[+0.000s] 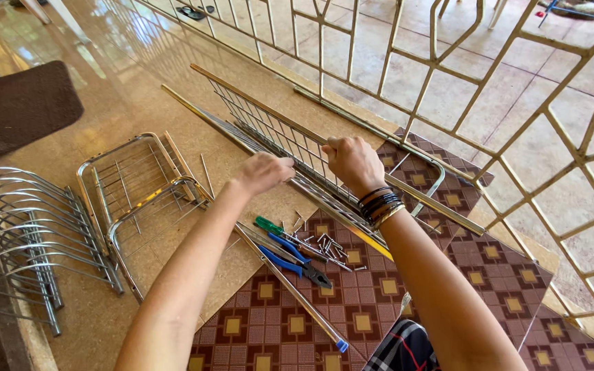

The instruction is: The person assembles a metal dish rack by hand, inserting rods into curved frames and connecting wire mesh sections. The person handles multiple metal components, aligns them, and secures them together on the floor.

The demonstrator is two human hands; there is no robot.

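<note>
Nearest me, the patterned floor mat [297,323] carries everything, so I'll place things from the blue-handled pliers [290,260] lying on it. Just beyond the pliers and touching the same patch of mat sits a green-handled screwdriver [268,224], with a scatter of small screws [324,246] to its right. A long metal rod [290,288] runs past the pliers toward me, blue cap at its near end.

Further out from the pliers, both hands are up on the wire rack panel [297,148]. Its long axis runs diagonally, from far left down to near right. My left hand [264,172] is clenched on the panel's near rail, knuckles up, forearm reaching straight in. My right hand [354,161] is closed over the wire grid just beside it, wrist bent, dark bangles [379,205] on the wrist. The hands are near each other, the left slightly closer to the pliers.

Left of the pliers, well apart, lie a wire basket frame [135,185] and a plate rack [18,240]. Beyond everything stands the metal railing [448,75].
</note>
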